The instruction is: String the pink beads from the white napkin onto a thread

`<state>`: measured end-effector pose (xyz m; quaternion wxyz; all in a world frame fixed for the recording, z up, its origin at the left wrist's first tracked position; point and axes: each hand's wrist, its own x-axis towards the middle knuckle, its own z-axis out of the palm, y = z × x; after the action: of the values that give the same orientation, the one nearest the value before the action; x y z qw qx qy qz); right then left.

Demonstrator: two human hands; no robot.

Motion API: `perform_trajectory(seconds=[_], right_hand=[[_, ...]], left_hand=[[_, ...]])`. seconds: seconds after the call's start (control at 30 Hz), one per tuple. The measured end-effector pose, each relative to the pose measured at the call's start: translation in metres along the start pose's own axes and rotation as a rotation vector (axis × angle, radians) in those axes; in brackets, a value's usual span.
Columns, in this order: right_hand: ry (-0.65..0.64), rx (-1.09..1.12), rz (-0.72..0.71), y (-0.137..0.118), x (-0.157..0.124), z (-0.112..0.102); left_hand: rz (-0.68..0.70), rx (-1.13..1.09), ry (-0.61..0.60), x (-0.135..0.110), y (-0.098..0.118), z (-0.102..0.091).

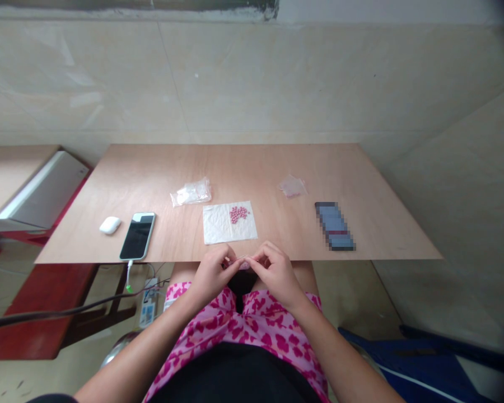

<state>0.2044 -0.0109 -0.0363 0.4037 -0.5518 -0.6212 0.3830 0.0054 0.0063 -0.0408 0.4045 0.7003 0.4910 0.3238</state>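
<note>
Pinching a small pale-pink item [245, 265] between thumbs and forefingers, the left hand [215, 272] and the right hand [275, 275] are meeting fingertip to fingertip at the near edge of the light-brown wood-grain tabletop [252, 165], above the lap. The item is sitting mostly hidden behind the fingers; whether a thread is running through it cannot be told. Taking the hands as the centre of the dial, a creased white paper-like square [216, 226] is lying just beyond them, between 11 and 12 o'clock, and is carrying a loose cluster of round pink beads [238, 214] towards its own 1 o'clock. Neither hand is touching the cluster. At 11 o'clock a crumpled clear plastic packet [191, 193] is resting flat; at 1 o'clock a thinner, pink-tinted clear bag [293, 186] is lying well apart from it. Between 9 and 10 o'clock a white-edged smartphone [138, 236] is lying with a white cable [129, 273] plugged into it, and a rounded white plastic case [110, 225] is resting beyond it. Between 2 and 3 o'clock a dark phone with a pixelated screen [335, 226] is lying. On progress, the handwork is judged to be under way: one item is occupying both hands, while many beads are lying loose on the square. How much is already completed is not showing.
</note>
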Motion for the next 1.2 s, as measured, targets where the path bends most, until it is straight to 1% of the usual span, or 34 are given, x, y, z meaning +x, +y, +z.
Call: perform_trajectory(seconds=[0.17, 0.43, 0.57, 0.67, 0.73, 0.83, 0.93, 1.07, 1.2], right_hand=[[0.024, -0.014, -0.009, -0.002, 0.001, 0.000], [0.029, -0.010, -0.016, -0.001, 0.000, 0.001], [0.028, -0.010, -0.008, 0.000, -0.001, 0.001], [0.017, 0.005, -0.011, 0.000, 0.000, 0.000], [-0.002, 0.033, -0.011, -0.001, 0.001, 0.000], [-0.031, 0.097, -0.003, 0.000, 0.002, -0.002], [-0.062, 0.170, 0.027, 0.002, 0.003, -0.002], [-0.155, 0.290, 0.110, 0.003, 0.004, -0.004], [-0.199, 0.348, 0.122, -0.001, 0.005, -0.006]], left_hand=[[0.005, 0.084, 0.049, -0.001, -0.003, 0.000], [0.077, 0.198, 0.107, -0.002, -0.009, -0.001], [0.105, 0.250, 0.086, -0.002, -0.009, -0.002], [0.116, 0.244, 0.046, 0.000, -0.004, -0.004], [0.128, 0.195, 0.012, 0.002, 0.002, -0.007], [0.134, 0.052, -0.067, 0.005, 0.009, -0.010], [0.098, -0.094, -0.141, 0.007, 0.014, -0.013], [0.055, -0.235, -0.208, 0.008, 0.016, -0.015], [0.035, -0.357, -0.240, 0.008, 0.015, -0.016]])
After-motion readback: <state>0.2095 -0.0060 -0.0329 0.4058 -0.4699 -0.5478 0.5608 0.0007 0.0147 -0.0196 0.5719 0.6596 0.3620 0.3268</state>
